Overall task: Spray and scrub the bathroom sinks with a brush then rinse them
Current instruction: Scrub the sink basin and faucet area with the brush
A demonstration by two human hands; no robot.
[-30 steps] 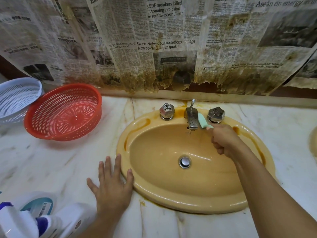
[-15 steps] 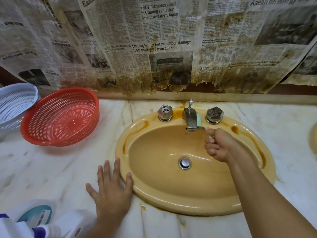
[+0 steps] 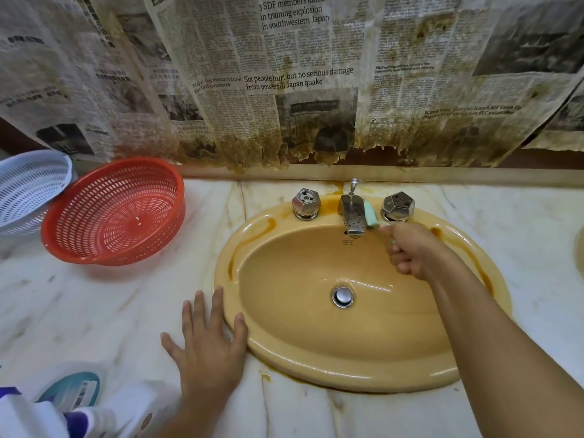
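A yellow oval sink [image 3: 316, 352] is set in a white marble counter [image 3: 94, 311]. My right hand [image 3: 414, 252] grips the handle of a pale green brush [image 3: 369, 214], whose head lies against the right side of the metal faucet spout [image 3: 352, 216]. Two hexagonal metal knobs flank the spout, a left knob [image 3: 305, 203] and a right knob [image 3: 398, 205]. My left hand [image 3: 207, 349] rests flat on the counter with fingers spread, its thumb touching the sink's left rim. Brown stains run along the rim. The drain [image 3: 342, 296] is shut by a metal plug.
A red plastic colander [image 3: 117, 213] and a white one [image 3: 28, 188] stand at the back left. White spray bottles with purple tops [image 3: 47, 415] lie at the bottom left. Stained, torn newspaper [image 3: 300, 80] covers the wall behind the sink.
My right hand has shifted the brush along the right side of the spout, first down toward the basin, then back up. My left hand has stayed flat on the counter.
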